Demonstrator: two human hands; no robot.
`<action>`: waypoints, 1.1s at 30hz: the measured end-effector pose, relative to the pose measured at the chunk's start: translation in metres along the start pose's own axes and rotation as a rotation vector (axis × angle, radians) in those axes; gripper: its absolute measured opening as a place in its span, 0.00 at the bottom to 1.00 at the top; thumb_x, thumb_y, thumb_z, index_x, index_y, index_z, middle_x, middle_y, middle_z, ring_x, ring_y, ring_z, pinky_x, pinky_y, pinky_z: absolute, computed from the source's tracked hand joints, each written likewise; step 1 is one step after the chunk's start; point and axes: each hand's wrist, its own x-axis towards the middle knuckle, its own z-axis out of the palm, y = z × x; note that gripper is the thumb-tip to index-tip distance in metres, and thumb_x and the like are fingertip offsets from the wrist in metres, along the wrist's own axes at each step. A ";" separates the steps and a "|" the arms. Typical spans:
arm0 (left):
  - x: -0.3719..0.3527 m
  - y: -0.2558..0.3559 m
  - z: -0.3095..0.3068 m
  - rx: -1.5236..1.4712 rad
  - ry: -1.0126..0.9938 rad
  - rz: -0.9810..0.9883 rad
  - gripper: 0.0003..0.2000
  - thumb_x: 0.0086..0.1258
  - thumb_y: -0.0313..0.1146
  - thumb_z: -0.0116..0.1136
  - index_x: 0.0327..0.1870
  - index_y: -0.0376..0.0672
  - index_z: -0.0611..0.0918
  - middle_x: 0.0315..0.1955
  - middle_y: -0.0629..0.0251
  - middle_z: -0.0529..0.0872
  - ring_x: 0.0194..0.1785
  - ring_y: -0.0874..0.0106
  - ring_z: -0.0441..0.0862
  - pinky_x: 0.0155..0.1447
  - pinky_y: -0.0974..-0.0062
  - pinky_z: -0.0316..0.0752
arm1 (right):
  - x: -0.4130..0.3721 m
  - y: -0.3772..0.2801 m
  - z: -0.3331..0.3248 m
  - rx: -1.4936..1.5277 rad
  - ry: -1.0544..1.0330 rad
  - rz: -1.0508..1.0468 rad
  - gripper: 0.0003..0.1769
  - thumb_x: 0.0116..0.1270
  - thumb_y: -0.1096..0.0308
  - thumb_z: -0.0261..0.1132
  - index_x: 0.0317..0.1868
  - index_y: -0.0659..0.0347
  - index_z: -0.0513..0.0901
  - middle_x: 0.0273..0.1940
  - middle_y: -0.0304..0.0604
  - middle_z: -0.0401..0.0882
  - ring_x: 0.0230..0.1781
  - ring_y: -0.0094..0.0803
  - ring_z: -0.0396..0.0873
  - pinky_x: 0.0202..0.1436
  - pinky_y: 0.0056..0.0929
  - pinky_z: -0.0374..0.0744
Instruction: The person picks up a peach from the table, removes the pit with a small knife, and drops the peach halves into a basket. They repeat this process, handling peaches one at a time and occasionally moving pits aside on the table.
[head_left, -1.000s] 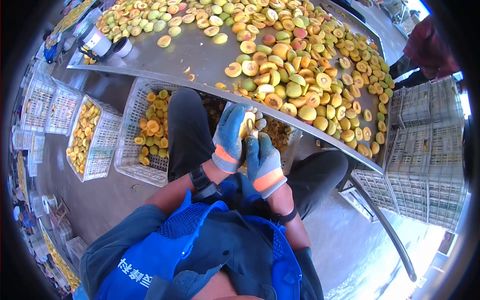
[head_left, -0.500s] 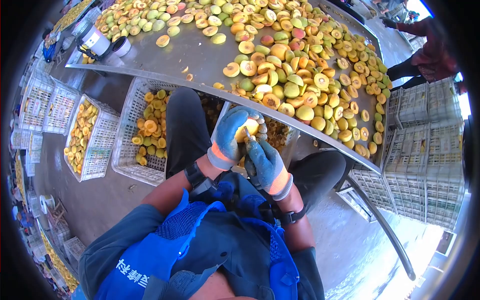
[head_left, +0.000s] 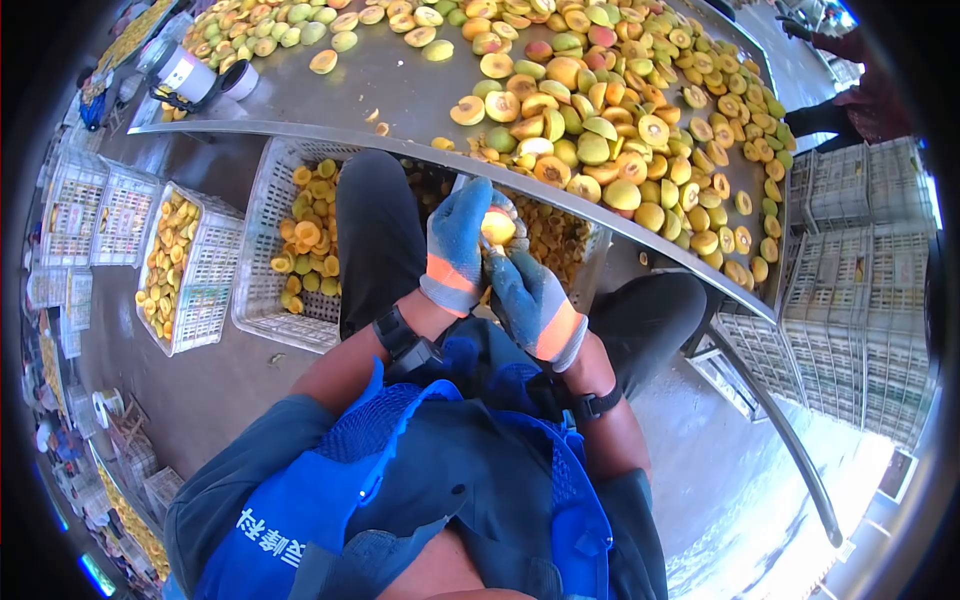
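Note:
My left hand (head_left: 455, 240), in a blue rubber-coated work glove with an orange cuff, is closed around a yellow peach (head_left: 497, 227) over my lap. My right hand (head_left: 532, 305), gloved alike, is just below and to the right, its fingers closed and pressed up to the fruit's lower side. Between its fingertips is a small metal-tipped hand tool, now mostly hidden by the glove and the peach. Many halved peaches (head_left: 592, 148) with orange-yellow flesh lie heaped on the metal table (head_left: 400, 95) in front of me, some showing stones or hollow centres.
Plastic crates of peach halves stand below the table: one by my knee (head_left: 285, 330), another farther left (head_left: 200, 300). Stacked crates (head_left: 850, 290) rise at the right. A white bucket (head_left: 187, 75) and a small cup (head_left: 239, 80) sit on the table's left. Another person (head_left: 865, 100) stands far right.
My right hand has moved slightly up against the peach, and the tool that showed between the hands is now mostly hidden. The view has shifted slightly; the left hand still holds the peach.

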 end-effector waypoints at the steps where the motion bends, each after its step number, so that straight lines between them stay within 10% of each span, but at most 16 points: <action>1: 0.000 0.000 0.002 -0.138 0.021 -0.091 0.17 0.83 0.45 0.50 0.41 0.37 0.80 0.31 0.61 0.84 0.33 0.71 0.85 0.38 0.71 0.83 | 0.000 0.001 -0.001 -0.052 0.005 -0.013 0.16 0.85 0.60 0.53 0.50 0.63 0.80 0.27 0.29 0.72 0.25 0.14 0.68 0.26 0.18 0.66; 8: -0.005 -0.013 -0.005 -0.349 -0.026 -0.237 0.20 0.81 0.46 0.54 0.39 0.35 0.82 0.30 0.57 0.86 0.30 0.67 0.85 0.37 0.69 0.82 | -0.009 -0.016 -0.021 0.335 -0.231 0.368 0.23 0.83 0.49 0.54 0.45 0.62 0.81 0.23 0.31 0.73 0.18 0.15 0.65 0.20 0.19 0.62; 33: -0.002 -0.047 -0.016 -0.104 -0.240 -0.250 0.19 0.80 0.42 0.52 0.34 0.35 0.84 0.26 0.58 0.87 0.30 0.69 0.86 0.39 0.73 0.81 | -0.008 0.019 -0.035 0.166 -0.240 0.370 0.26 0.82 0.45 0.53 0.43 0.61 0.81 0.20 0.29 0.70 0.14 0.16 0.64 0.17 0.18 0.60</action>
